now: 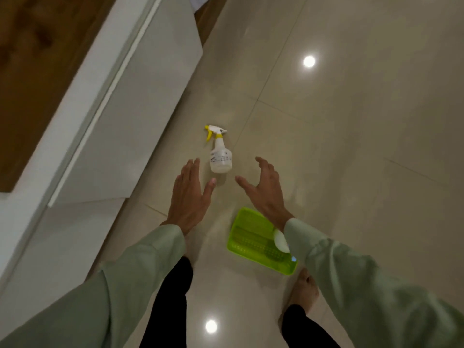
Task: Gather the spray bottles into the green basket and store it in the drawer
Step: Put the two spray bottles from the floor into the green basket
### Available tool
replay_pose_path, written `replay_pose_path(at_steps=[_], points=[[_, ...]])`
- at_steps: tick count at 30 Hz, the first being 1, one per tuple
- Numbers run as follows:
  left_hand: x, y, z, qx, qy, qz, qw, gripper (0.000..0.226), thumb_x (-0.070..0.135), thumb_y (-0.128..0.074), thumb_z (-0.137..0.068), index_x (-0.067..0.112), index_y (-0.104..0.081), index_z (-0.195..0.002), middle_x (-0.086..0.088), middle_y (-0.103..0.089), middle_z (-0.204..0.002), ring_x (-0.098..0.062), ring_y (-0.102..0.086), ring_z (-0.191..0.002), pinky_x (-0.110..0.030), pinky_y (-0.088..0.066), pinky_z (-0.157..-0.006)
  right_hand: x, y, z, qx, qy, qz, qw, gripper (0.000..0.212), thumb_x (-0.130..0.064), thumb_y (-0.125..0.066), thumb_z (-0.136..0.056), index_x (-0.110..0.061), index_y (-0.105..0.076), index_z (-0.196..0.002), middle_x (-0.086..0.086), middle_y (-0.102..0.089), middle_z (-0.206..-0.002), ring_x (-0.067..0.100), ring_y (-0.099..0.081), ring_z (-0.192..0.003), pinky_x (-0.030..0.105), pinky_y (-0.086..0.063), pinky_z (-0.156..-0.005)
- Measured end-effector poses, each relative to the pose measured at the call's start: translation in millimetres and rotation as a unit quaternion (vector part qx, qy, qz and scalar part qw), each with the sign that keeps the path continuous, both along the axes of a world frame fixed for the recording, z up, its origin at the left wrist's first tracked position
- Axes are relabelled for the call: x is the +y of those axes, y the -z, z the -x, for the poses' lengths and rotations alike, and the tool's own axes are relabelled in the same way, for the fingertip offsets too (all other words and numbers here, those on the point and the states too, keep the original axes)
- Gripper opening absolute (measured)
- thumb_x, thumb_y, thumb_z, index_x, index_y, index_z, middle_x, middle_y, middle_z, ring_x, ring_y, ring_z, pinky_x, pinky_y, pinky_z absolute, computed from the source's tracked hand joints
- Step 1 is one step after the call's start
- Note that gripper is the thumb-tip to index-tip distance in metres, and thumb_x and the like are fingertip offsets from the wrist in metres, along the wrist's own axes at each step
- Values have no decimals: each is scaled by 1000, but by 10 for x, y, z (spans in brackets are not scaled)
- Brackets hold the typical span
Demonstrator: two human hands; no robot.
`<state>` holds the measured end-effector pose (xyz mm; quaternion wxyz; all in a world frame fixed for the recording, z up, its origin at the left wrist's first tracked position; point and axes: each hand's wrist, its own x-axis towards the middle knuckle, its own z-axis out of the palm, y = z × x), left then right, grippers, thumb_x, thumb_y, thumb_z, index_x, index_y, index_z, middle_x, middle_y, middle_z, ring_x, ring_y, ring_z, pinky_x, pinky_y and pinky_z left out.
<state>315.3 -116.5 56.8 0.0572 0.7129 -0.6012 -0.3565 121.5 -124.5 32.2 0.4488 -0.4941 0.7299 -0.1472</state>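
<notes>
Plainly, your hands hung over the tiled floor (351, 146) with the spray bottle (221, 156) lying just ahead of them, a little beyond both sets of fingertips and between the two. Its long axis ran away from you, base toward your hands, trigger head at the far end. Your left hand (188, 194) was flat, fingers spread wide and holding nothing; your right hand (266, 189) was cupped wide, thumb stretched toward the bottle's base, also empty. Neither touched it. The two looked about equally near, so I judge either could have taken it.

The bottle was translucent white with a printed label, a white sprayer and a yellow trigger and collar. The green basket (248, 234) sat on the floor under your right forearm, near your feet; something white lay in it, mostly hidden by your sleeve (326, 259). The white drawer unit (140, 101) stood to your left.
</notes>
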Motion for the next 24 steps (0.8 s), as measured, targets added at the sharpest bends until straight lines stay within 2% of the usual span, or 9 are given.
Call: replay_pose_path(at_steps=[9,11,12,14,15,18,20,22,24], points=[[-869,1371,-871,5,51,-32,998,65,42,-42,-102,17,-18,-157,-7,-18,-167,-22,-16,-154,-41,-15,-125,-1071,1659,-853,-17,47,-105,993,85,-54,-69,-87,-17,-31,-154,13,-40,-152,34,-35,-141,51,-36,-113],[-952,1615,-1016,13,48,-30,998,65,43,-42,-102,17,-19,-157,-7,-19,-166,-21,-17,-154,-41,-18,-125,-1292,1984,-944,-43,73,-140,986,84,-56,-67,-84,-19,-33,-152,13,-43,-150,34,-41,-138,52,-40,-111],[-985,1729,-1082,18,45,-28,998,65,43,-42,-102,17,-19,-157,-7,-20,-166,-20,-17,-154,-39,-18,-125,-1381,2126,-993,-54,89,-158,982,82,-56,-67,-80,-18,-39,-147,13,-49,-145,33,-49,-130,52,-45,-106],[-1013,1900,-1172,28,42,-29,998,66,44,-42,-102,19,-18,-157,-6,-20,-166,-19,-17,-154,-37,-18,-124,-1479,2348,-1064,-56,107,-177,977,68,-56,-70,-69,-19,-51,-122,9,-63,-123,29,-63,-105,45,-55,-89],[-1008,1935,-1193,32,40,-33,998,66,45,-42,-102,19,-17,-158,-5,-19,-166,-18,-17,-154,-36,-18,-124,-1488,2411,-1089,-54,109,-183,976,64,-56,-71,-63,-20,-52,-112,6,-65,-113,27,-65,-96,41,-56,-81],[-997,1964,-1226,44,36,-42,998,66,44,-42,-102,19,-18,-158,-4,-19,-166,-17,-17,-154,-33,-17,-124,-1440,2496,-1185,-69,124,-212,967,61,-51,-76,-54,-19,-56,-102,0,-67,-95,21,-67,-81,31,-52,-64],[-988,1891,-1215,45,34,-41,998,66,42,-44,-102,17,-19,-157,-5,-20,-166,-17,-17,-154,-31,-16,-123,-1357,2420,-1215,-87,154,-227,958,36,-40,-80,-54,-22,-66,-82,-3,-71,-78,16,-70,-63,22,-48,-49],[-968,1748,-1209,48,37,-43,997,65,42,-44,-102,16,-20,-157,-6,-20,-166,-17,-17,-154,-30,-15,-123,-1251,2243,-1218,-112,184,-232,949,16,-29,-81,-57,-20,-69,-64,-4,-70,-63,17,-68,-54,19,-48,-45],[-947,1552,-1213,52,46,-45,997,65,43,-43,-102,17,-19,-157,-5,-20,-166,-17,-17,-154,-29,-14,-122,-1140,1957,-1209,-136,211,-228,941,14,-21,-79,-58,-18,-73,-71,0,-70,-65,22,-66,-58,25,-52,-51]])
